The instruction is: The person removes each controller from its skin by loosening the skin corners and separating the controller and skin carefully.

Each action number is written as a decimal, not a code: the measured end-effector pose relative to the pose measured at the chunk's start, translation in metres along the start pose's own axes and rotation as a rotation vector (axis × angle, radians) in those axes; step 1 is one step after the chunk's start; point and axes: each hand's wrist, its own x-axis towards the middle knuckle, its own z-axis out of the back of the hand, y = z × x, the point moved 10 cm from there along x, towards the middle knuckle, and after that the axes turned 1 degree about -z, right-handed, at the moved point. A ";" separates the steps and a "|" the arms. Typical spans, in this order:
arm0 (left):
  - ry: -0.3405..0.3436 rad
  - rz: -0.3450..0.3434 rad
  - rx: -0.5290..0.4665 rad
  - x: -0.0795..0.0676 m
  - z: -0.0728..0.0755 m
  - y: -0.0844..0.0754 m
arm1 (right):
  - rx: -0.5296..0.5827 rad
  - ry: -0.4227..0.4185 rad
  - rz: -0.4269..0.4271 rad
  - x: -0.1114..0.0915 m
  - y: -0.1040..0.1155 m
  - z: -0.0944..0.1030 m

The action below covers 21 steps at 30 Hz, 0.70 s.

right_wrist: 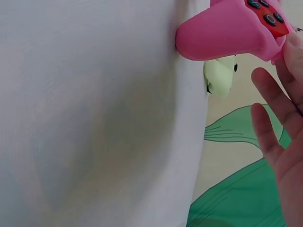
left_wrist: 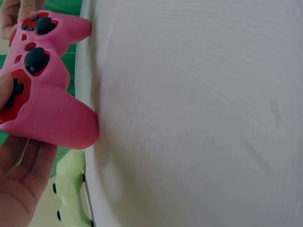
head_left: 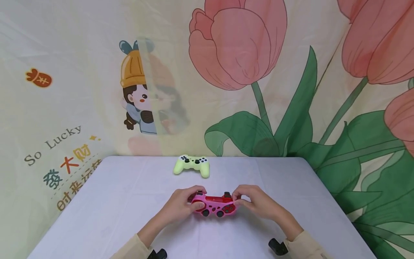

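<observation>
A red game controller [head_left: 217,199] with black thumbsticks stands tilted up over the table, wearing a pink silicone cover [left_wrist: 57,116]. My left hand [head_left: 180,202] grips its left end, thumb on the face beside the direction pad and fingers behind. On the other end, my right hand [head_left: 257,201] pinches the cover's edge between thumb and index finger, near the round face buttons [right_wrist: 270,19]. Its other fingers spread loose in the right wrist view. Red casing shows bare along the controller's top edge. Both grips' lower tips come right down to the tabletop.
A second game controller in a pale green cover [head_left: 192,164] lies near the table's back edge. The white-covered table [head_left: 129,187] meets a hanging cloth [head_left: 97,72] printed with tulips and a cartoon figure. Black wrist devices [head_left: 278,247] sit at both sleeves.
</observation>
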 end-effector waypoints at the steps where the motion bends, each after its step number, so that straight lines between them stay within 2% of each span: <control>1: 0.002 0.002 -0.005 0.000 0.000 0.000 | 0.006 -0.002 -0.007 0.000 -0.001 0.000; 5: 0.001 0.016 -0.027 0.000 0.000 0.003 | 0.014 -0.051 -0.005 -0.001 -0.005 0.000; 13: -0.020 0.064 -0.068 0.005 -0.006 0.013 | -0.010 -0.238 0.083 -0.002 0.000 0.005; 17: -0.021 0.079 -0.080 0.007 -0.007 0.015 | -0.056 -0.316 0.080 -0.004 0.002 0.009; 21: -0.014 0.095 -0.097 0.009 -0.009 0.018 | -0.065 -0.347 0.061 -0.006 0.000 0.011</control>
